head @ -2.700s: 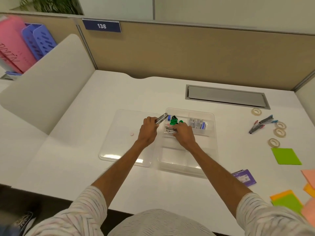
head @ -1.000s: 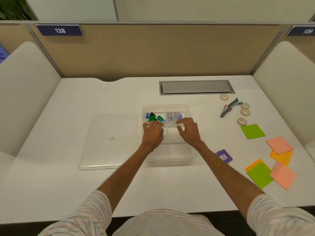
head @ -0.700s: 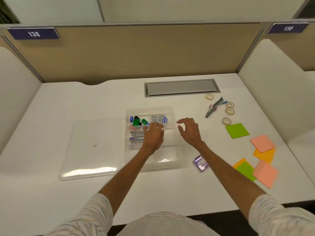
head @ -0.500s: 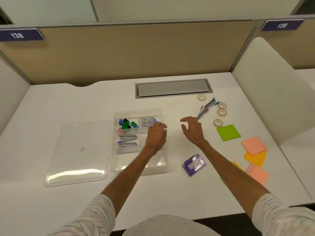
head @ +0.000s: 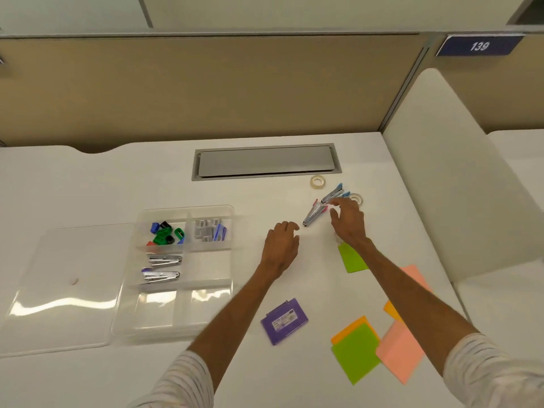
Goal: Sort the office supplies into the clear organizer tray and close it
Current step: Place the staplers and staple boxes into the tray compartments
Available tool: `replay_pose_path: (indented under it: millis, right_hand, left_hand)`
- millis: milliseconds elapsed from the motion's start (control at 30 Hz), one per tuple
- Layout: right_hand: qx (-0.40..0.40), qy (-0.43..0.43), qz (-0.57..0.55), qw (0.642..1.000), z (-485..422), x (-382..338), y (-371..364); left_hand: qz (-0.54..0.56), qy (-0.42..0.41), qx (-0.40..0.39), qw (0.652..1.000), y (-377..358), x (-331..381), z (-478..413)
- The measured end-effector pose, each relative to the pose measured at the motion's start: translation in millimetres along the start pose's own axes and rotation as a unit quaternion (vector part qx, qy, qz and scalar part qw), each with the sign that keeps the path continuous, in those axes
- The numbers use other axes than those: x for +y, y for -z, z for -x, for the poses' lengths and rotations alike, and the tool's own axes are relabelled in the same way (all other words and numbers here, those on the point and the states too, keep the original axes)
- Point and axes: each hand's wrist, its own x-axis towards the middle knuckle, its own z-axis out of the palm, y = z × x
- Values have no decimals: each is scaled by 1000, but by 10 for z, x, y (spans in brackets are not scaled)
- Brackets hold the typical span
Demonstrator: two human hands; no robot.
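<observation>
The clear organizer tray (head: pixel 229 287) lies open on the white desk. Its back compartments hold coloured sharpeners (head: pixel 164 232) and staple boxes (head: pixel 209 230); two staplers (head: pixel 162 267) lie in a middle one. The clear lid (head: pixel 64 287) lies flat to its left. My right hand (head: pixel 347 220) hovers over a small pile of staplers (head: pixel 322 208) right of the tray, fingers spread and touching or nearly touching them, holding nothing. My left hand (head: pixel 281 245) hovers loosely curled and empty between tray and pile.
Tape rolls (head: pixel 318 182) lie by the pile, near a grey cable hatch (head: pixel 265 161). Green, orange and pink sticky notes (head: pixel 356 351) are scattered at the right front. A purple box (head: pixel 284 320) sits near the tray's front corner. White dividers stand on both sides.
Both hands left the tray, where they had set staplers, and moved right. My right hand has reached the stapler pile; the left trails behind it. The view has swung right.
</observation>
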Motion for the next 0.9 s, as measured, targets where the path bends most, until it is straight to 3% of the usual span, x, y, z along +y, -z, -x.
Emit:
replay_pose_path:
  millis: [267, 467, 900]
  right_hand:
    - [-38, 11, 29, 999, -504, 175, 67]
    - [-109, 31, 128, 985, -743, 299, -20]
    - [-67, 75, 151, 983, -608, 52, -78]
  left_hand:
    - [-18, 18, -23, 999, -233, 169, -596]
    - [-31, 85, -76, 993, -443, 193, -842]
    - [-8, 97, -37, 995, -231, 71, -581]
